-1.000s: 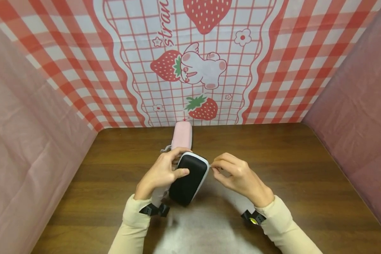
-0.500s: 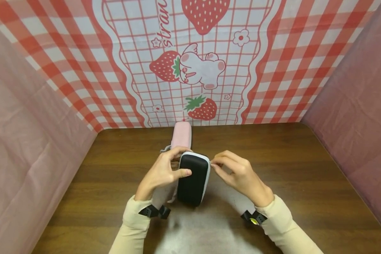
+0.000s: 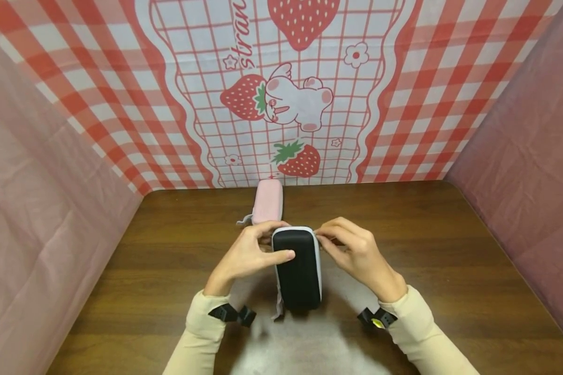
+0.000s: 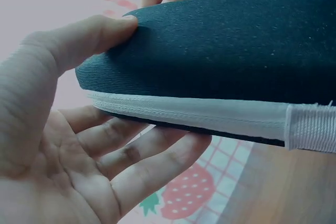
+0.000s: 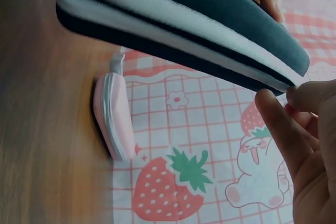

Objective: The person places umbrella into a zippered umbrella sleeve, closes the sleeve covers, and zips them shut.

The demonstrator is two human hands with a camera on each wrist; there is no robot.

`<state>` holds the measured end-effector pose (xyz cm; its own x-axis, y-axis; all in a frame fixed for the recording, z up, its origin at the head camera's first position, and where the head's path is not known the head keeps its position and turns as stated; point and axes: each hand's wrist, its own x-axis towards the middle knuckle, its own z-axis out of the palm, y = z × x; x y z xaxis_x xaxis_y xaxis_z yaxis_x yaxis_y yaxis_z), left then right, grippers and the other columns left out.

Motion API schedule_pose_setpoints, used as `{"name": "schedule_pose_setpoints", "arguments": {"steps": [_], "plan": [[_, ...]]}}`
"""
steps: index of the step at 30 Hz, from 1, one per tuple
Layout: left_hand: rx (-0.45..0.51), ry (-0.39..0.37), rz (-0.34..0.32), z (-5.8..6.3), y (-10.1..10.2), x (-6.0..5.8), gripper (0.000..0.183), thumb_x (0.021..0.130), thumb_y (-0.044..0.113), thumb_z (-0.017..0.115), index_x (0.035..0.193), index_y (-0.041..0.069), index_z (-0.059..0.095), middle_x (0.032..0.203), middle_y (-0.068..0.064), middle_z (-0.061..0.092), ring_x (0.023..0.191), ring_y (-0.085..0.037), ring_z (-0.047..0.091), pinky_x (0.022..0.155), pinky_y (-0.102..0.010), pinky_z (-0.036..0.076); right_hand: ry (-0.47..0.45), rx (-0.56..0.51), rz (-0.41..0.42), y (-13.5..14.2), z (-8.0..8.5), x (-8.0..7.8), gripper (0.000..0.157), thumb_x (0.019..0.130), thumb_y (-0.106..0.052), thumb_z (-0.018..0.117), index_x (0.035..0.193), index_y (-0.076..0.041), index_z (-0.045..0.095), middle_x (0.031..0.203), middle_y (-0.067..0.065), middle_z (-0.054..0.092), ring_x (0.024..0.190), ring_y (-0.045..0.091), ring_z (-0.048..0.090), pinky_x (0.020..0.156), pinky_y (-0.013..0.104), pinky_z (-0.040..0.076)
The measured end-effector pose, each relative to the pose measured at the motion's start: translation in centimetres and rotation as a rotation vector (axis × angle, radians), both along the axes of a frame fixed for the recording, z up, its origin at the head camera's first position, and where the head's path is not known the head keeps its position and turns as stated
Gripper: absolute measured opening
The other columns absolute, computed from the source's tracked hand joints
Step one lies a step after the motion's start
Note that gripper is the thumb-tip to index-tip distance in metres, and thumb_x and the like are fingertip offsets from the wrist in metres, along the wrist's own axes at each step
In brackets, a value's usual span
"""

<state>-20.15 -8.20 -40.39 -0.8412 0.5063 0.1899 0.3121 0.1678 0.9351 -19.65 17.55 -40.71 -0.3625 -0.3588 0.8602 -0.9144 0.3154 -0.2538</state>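
A black hard-shell zip case [image 3: 300, 276] with a white zipper band stands tilted up over the table in the head view. My left hand [image 3: 246, 260] grips it from the left, thumb on the black face and fingers behind. At its upper right corner my right hand [image 3: 356, 255] pinches the zipper pull, which the fingertips mostly hide. In the right wrist view the zipper tape [image 5: 173, 27] is parted along that side, with a dark gap between two white strips. A light strap loop [image 4: 312, 127] sits on the opposite side in the left wrist view.
Behind the hands, a smaller pink zip case [image 3: 268, 200] with a grey strap lies on the wooden table [image 3: 427, 250], near the back wall. A strawberry-print cloth [image 3: 300, 104] hangs there. Pink cloth walls [image 3: 51, 208] close off both sides.
The black case has swung from a slant to nearly upright and shifted right. Both hands have moved slightly right with it, the right fingertips also slightly up, keeping their holds.
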Motion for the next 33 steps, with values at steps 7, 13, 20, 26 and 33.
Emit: {"name": "schedule_pose_setpoints", "arguments": {"steps": [7,13,20,26,33], "plan": [[0.132,-0.143,-0.026,-0.45,0.33,-0.34,0.044,0.09,0.008,0.076,0.131,-0.004,0.064,0.113,-0.019,0.074,0.095,-0.016,0.075,0.083,-0.031,0.061,-0.063,-0.055,0.019,0.01,-0.04,0.0,0.036,0.071,0.022,0.079,0.099,0.0,0.075,0.096,0.011,0.072,0.074,0.015,0.068,0.067,0.015,0.056],[0.229,-0.28,-0.024,-0.68,0.55,-0.36,0.05,0.089,0.006,0.072,0.134,-0.012,0.058,0.108,-0.011,0.075,0.09,-0.013,0.074,0.078,-0.032,0.062,-0.094,-0.06,0.005,-0.1,-0.15,-0.2,0.036,0.073,0.021,0.08,0.101,-0.002,0.076,0.095,0.007,0.074,0.078,0.015,0.069,0.073,0.015,0.057],[0.251,-0.336,-0.025,-0.91,0.53,-0.42,0.05,0.089,0.005,0.07,0.133,-0.015,0.057,0.097,0.001,0.076,0.083,-0.011,0.073,0.068,-0.027,0.059,-0.099,-0.042,0.002,-0.16,-0.35,-0.32,0.033,0.074,0.018,0.08,0.099,-0.004,0.077,0.096,0.006,0.072,0.08,0.015,0.067,0.07,0.018,0.055],[0.209,-0.312,-0.022,-0.96,0.45,-0.58,0.046,0.088,0.006,0.071,0.127,-0.015,0.06,0.086,0.006,0.074,0.07,-0.005,0.065,0.052,-0.02,0.045,-0.099,-0.03,-0.009,-0.14,-0.54,-0.4,0.031,0.075,0.016,0.081,0.096,-0.006,0.076,0.093,0.003,0.072,0.072,0.01,0.06,0.06,0.02,0.047],[0.183,-0.345,-0.017,-1.04,0.56,-0.59,0.04,0.088,0.003,0.069,0.123,-0.016,0.061,0.083,0.007,0.073,0.069,-0.006,0.065,0.051,-0.022,0.046,-0.125,-0.001,-0.027,-0.08,-0.65,-0.25,0.026,0.078,0.013,0.079,0.093,-0.007,0.075,0.09,0.001,0.07,0.071,0.009,0.057,0.059,0.019,0.046]]}}
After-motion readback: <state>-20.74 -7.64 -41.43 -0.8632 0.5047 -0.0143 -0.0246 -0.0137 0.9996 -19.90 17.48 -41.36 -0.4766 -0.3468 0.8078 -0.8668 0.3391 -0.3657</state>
